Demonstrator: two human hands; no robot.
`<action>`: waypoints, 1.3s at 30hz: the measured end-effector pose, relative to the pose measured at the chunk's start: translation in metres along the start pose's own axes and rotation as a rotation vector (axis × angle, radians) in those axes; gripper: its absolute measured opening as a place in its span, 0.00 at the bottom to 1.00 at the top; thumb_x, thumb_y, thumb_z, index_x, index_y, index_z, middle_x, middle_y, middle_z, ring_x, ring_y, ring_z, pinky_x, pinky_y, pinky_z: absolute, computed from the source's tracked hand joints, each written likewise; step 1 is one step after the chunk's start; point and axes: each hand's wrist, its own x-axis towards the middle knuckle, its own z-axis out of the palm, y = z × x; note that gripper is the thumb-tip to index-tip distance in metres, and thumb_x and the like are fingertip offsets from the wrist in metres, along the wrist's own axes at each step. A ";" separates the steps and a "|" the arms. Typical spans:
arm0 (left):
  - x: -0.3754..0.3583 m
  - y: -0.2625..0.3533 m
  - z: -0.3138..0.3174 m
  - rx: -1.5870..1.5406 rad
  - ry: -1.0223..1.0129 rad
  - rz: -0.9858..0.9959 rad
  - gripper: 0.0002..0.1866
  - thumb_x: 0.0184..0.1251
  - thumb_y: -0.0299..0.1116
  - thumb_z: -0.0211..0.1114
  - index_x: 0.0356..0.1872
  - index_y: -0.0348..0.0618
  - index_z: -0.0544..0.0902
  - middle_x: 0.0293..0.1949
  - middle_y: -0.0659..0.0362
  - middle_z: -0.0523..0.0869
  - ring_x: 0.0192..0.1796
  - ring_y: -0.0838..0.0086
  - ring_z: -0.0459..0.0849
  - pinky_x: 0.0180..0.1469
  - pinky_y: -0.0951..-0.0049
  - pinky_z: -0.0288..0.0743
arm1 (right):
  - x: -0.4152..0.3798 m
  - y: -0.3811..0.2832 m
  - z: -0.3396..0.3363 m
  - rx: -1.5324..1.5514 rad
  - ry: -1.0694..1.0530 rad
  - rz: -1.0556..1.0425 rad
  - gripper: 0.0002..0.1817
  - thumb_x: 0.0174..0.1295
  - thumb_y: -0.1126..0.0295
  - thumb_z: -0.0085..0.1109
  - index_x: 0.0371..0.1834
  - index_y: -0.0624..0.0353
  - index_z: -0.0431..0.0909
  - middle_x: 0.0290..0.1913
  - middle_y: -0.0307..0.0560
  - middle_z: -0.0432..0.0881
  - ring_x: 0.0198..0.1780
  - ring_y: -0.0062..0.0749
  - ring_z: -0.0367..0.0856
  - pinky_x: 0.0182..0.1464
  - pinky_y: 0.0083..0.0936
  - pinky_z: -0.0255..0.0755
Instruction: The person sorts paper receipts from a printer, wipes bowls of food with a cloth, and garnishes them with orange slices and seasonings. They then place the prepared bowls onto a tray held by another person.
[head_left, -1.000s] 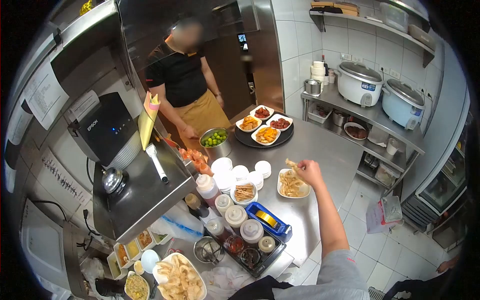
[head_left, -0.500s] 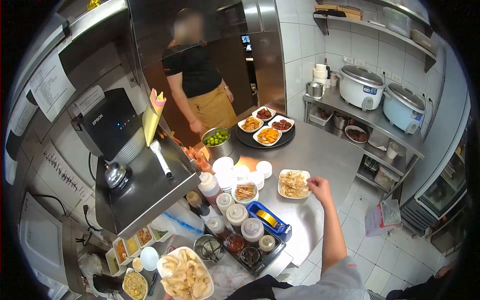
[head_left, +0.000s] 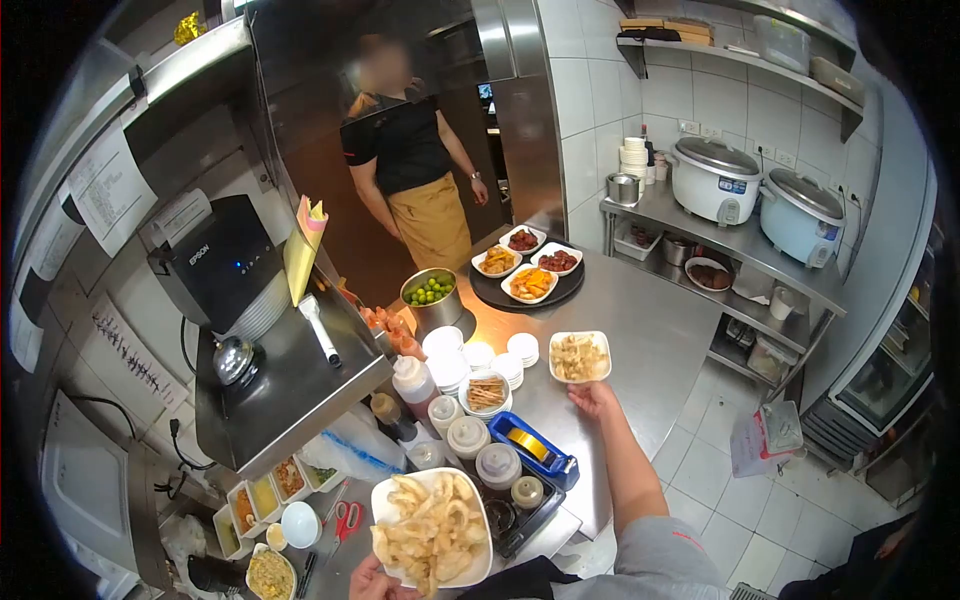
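At the lower middle, my left hand (head_left: 378,580) grips the near left edge of a large white dish (head_left: 482,565) heaped with pale fried pieces (head_left: 430,530). Further forward and to the right, my right hand (head_left: 594,400) holds the near rim of a smaller white square bowl (head_left: 580,358) with similar pale pieces inside. The bowl is over the steel counter; whether it touches the surface is unclear.
A black round tray (head_left: 545,304) bears several filled bowls. Nearer stand a pot of green fruits (head_left: 432,298), stacked white dishes (head_left: 445,370), sauce bottles (head_left: 498,464) and a blue tape dispenser (head_left: 535,450). A person (head_left: 410,160) stands across the counter.
My right hand has gone from the small bowl's right side to its near rim. The large dish has moved right and up, uncovering my left hand and red scissors. The other person's arms have shifted.
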 end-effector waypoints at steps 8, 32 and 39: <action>0.021 0.008 0.011 0.054 -0.069 -0.051 0.24 0.56 0.21 0.49 0.58 0.35 0.67 0.46 0.50 0.80 0.40 0.64 0.84 0.40 0.65 0.83 | -0.063 -0.030 0.052 -0.256 -0.375 -0.178 0.18 0.64 0.70 0.47 0.56 0.61 0.68 0.40 0.50 0.81 0.34 0.29 0.80 0.34 0.24 0.75; 0.093 0.049 0.089 0.974 -0.489 0.665 0.50 0.45 0.44 0.73 0.66 0.36 0.54 0.63 0.44 0.60 0.66 0.56 0.61 0.65 0.65 0.57 | -0.271 -0.030 0.091 -0.526 -0.420 -0.176 0.26 0.65 0.56 0.40 0.60 0.62 0.62 0.47 0.45 0.76 0.42 0.24 0.78 0.37 0.19 0.75; 0.116 0.037 0.101 0.980 -0.540 0.602 0.51 0.48 0.44 0.72 0.68 0.36 0.49 0.64 0.41 0.59 0.67 0.54 0.59 0.67 0.63 0.53 | -0.271 -0.043 0.081 -0.504 -0.352 -0.248 0.25 0.65 0.56 0.39 0.59 0.63 0.62 0.49 0.49 0.75 0.45 0.29 0.78 0.40 0.25 0.77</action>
